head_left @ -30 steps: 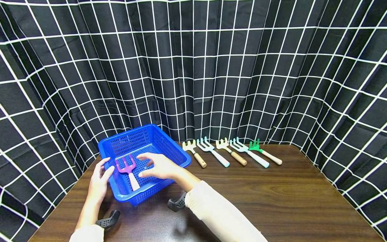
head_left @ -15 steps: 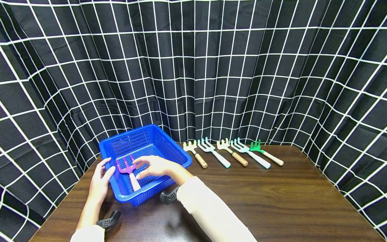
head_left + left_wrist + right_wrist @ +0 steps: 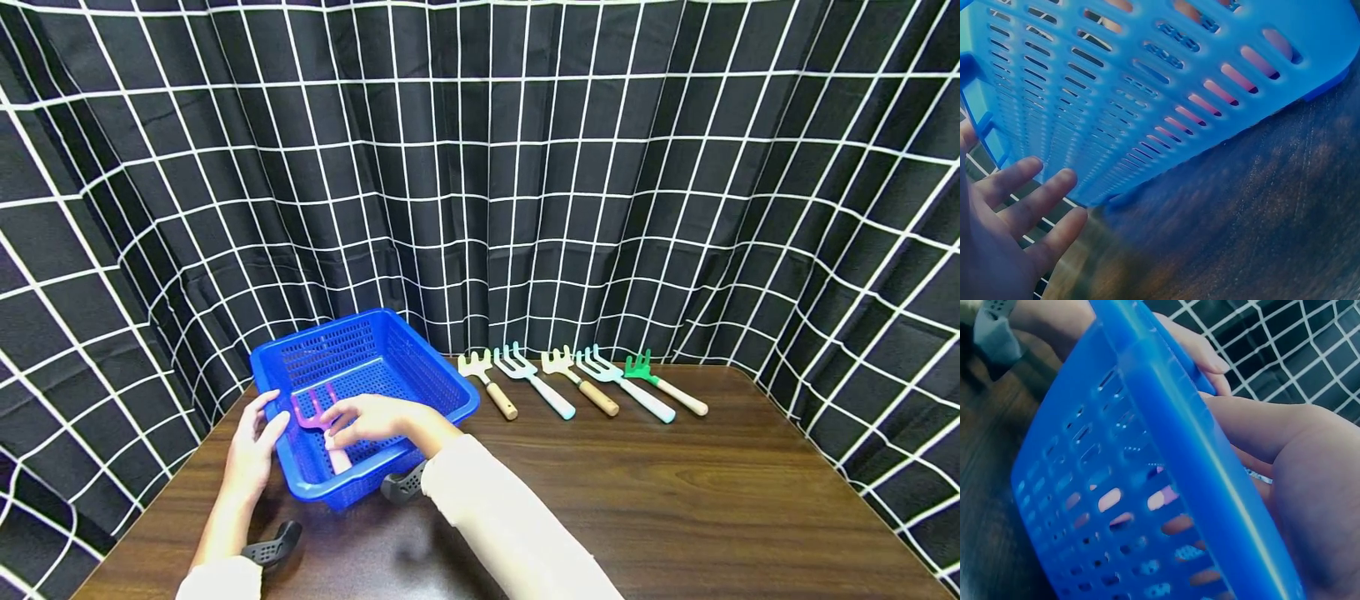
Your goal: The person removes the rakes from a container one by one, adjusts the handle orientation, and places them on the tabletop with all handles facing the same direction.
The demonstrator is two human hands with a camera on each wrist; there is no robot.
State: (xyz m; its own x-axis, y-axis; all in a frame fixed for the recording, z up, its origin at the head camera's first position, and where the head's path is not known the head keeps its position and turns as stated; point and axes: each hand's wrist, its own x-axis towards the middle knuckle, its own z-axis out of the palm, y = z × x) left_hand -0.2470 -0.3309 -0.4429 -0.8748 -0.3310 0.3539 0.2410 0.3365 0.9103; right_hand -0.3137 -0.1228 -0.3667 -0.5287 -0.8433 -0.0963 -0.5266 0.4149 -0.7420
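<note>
A blue perforated plastic basket [image 3: 423,362] stands at the left of the table. Inside it lies a hand fork [image 3: 340,461] with pink-purple tines and a pale pink handle. My left hand [image 3: 250,462] holds the basket's left rim, thumb over the inside and fingers along the outer wall. In the left wrist view, the fingers [image 3: 1041,206] of that hand are spread beside the slotted wall [image 3: 1104,112]. Reaching over the near rim, my right hand [image 3: 371,419] pinches the fork near its neck, thumb and fingers curled at the upper handle. The basket wall [image 3: 1166,425] partly hides this in the right wrist view.
Several more hand forks lie in a row right of the basket: a cream one [image 3: 487,383], a pale blue one [image 3: 536,382] and a green one [image 3: 665,383] among them. Behind the dark wooden table [image 3: 712,500] hangs a black gridded curtain [image 3: 555,192].
My right hand has moved left and slightly down inside the basket, from beside the pink fork onto its upper handle, its fingers closing. The left hand keeps its hold on the rim.
</note>
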